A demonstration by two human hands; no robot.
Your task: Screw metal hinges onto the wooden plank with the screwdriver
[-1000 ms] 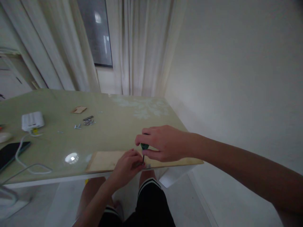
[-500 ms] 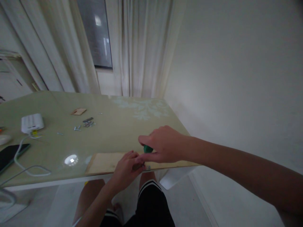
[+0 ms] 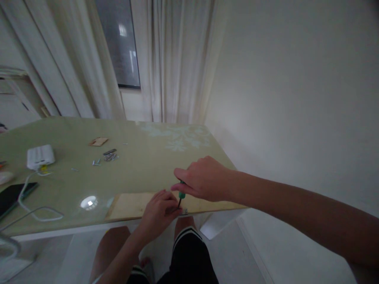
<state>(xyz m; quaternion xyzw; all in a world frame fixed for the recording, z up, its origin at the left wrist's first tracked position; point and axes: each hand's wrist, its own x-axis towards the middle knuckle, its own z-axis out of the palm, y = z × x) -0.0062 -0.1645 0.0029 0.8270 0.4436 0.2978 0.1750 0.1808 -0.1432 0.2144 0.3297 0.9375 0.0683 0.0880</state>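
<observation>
Gripping green-handled screwdriver (image 3: 181, 194) in right hand (image 3: 204, 179), fingers curled shut round the handle, forearm reaching in from right. Holding the shaft near upright, tip down at the near edge of a pale wooden board (image 3: 133, 205). Bracing with left hand (image 3: 161, 211) right at the tip, fingers bunched together and resting on the board; cannot tell whether pinching a screw, too small and dark. Touching or just beside the tip, a small metal bracket (image 3: 185, 212) at the board's front edge, detail blurred. Lying flat along the near edge of the greenish tabletop (image 3: 142, 169), that board, its right end under the right hand. Scattered loose on the bare tabletop well back and left, not in any tray or box: a few screws (image 3: 96, 162), a clump of metal fittings (image 3: 110, 155) just beside them, a small wood offcut (image 3: 98, 141) behind. Further left, a closed white box (image 3: 40, 156), contents not visible, with a white cable (image 3: 38, 213) looping toward the near edge past a dark phone (image 3: 12, 195). Glaring between cable and board, a round lamp reflection (image 3: 89, 203). Behind the tabletop, pale curtains (image 3: 177, 59) and a dark window (image 3: 118, 43). Below the edge, knees and black shorts (image 3: 189, 252).
</observation>
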